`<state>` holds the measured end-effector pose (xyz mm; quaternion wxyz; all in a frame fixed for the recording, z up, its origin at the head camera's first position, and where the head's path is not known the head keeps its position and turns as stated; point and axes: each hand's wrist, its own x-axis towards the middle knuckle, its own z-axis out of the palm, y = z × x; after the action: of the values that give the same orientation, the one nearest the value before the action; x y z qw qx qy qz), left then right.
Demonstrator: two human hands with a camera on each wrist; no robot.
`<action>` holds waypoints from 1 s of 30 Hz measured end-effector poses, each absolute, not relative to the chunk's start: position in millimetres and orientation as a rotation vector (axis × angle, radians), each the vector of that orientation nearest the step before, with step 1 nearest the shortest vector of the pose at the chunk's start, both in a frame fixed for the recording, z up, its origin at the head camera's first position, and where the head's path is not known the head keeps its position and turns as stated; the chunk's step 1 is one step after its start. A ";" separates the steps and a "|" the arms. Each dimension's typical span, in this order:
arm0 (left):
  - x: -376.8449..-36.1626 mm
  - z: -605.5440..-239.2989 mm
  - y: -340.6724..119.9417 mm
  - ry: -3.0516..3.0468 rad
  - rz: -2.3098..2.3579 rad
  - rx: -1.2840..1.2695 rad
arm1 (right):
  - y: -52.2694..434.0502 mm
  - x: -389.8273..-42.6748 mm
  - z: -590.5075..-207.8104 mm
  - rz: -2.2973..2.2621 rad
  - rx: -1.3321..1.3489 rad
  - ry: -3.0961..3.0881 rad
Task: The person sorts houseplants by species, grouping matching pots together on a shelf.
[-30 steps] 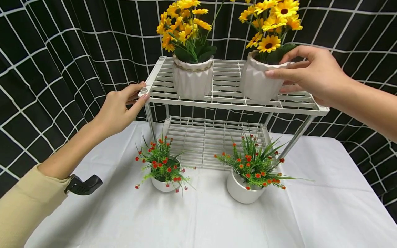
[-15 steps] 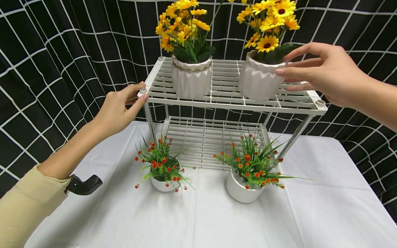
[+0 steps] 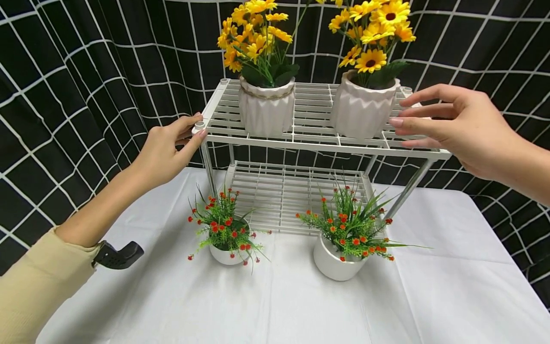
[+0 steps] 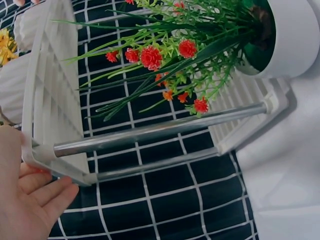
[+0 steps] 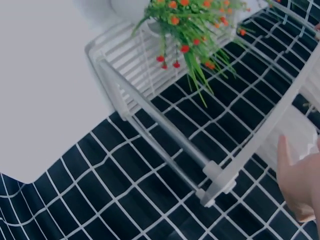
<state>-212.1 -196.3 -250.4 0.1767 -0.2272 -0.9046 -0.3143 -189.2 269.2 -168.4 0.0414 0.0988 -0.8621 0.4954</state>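
Note:
My left hand [image 3: 165, 150] holds the front left corner of a white two-tier wire shelf [image 3: 275, 143], thumb in front and fingers at the side. In the left wrist view, its fingers [image 4: 52, 195] lie along the upper tier's end. On that upper tier stand two white pleated pots with yellow flowers, a left pot [image 3: 266, 114] with twine round its neck and a right pot [image 3: 361, 112]. My right hand [image 3: 466, 126] hovers just right of the right pot, fingers spread and holding nothing. Its fingertips appear apart from the pot.
Two low white pots of red flowers, a left one [image 3: 227, 257] and a right one [image 3: 337, 265], stand on the white tablecloth [image 3: 275, 306] before the lower tier [image 3: 281, 191]. A black curtain with white grid lines [image 3: 142, 81] hangs behind and at both sides.
My right hand let go of the right yellow-flower pot, drew back to the right and then lowered slightly. The left hand stays on the shelf corner.

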 end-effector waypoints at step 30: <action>-211.3 -251.2 -197.2 -2.545 -0.903 -0.639 | 256.1 -141.4 -240.0 1.604 0.491 -2.499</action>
<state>-211.3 -197.2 -251.2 0.1824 -0.2265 -0.9017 -0.3200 -141.4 256.1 -240.0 0.0660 0.1628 -0.8284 0.5319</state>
